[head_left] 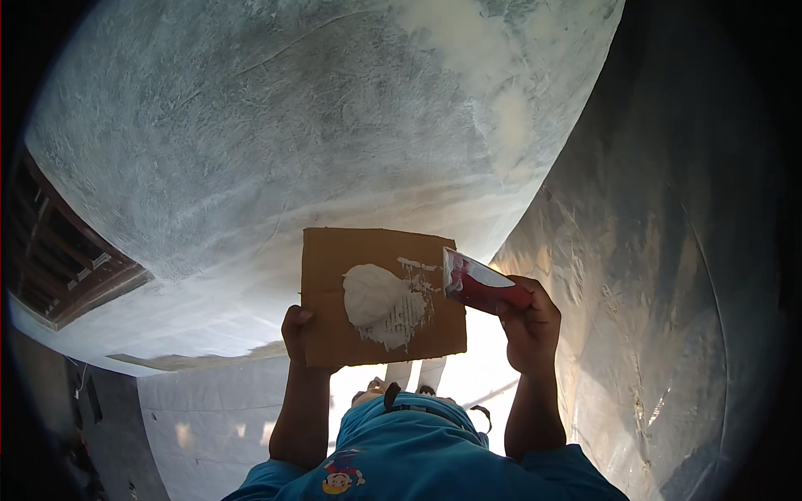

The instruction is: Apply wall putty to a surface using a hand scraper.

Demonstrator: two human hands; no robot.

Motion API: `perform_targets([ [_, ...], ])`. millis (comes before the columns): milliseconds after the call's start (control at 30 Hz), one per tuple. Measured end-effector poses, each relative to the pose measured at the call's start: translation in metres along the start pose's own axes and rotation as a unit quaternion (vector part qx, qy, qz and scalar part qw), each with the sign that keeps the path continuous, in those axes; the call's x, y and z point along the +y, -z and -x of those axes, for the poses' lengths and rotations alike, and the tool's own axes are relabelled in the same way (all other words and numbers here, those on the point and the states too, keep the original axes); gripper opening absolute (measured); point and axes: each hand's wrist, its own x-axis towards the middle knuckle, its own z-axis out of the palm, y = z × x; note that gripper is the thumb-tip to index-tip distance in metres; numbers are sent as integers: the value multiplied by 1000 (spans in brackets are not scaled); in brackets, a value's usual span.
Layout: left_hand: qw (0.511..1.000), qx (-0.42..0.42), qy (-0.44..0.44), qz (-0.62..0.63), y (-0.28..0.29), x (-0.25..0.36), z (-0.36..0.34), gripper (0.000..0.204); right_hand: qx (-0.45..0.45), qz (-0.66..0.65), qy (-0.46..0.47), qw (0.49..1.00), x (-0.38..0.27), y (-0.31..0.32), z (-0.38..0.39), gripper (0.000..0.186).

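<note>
My left hand (pixel 296 331) grips the left edge of a square brown cardboard piece (pixel 322 275), its thumb on the upper face and its other fingers mostly hidden beneath. On the cardboard lies a mound of white putty (pixel 368 296), with smeared streaks on its right side. A wide red putty knife (pixel 493 294) is in my closed right hand (pixel 532 321), its blade pointing left over the cardboard's upper right corner. White putty coats part of the blade. I cannot tell whether the blade touches the cardboard.
Ahead rises a grey plastered wall (pixel 276 125) with paler patches at the upper right. A brown barred window frame (pixel 71 250) is set in it at the left. A large draped sheet (pixel 643 250) hangs along the right. Bright ground (pixel 476 376) shows below, near my feet.
</note>
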Motion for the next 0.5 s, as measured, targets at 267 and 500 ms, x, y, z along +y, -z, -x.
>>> perform_targets([
  [267, 999, 42, 1, -8, -14, -63, -2, 66, -264, 270, 117, 918, -35, 41, -8, 42],
  [500, 996, 67, 29, -45, -32, -96, -22, 62, -288, 313, 178, 887, -41, 59, -22, 36],
])
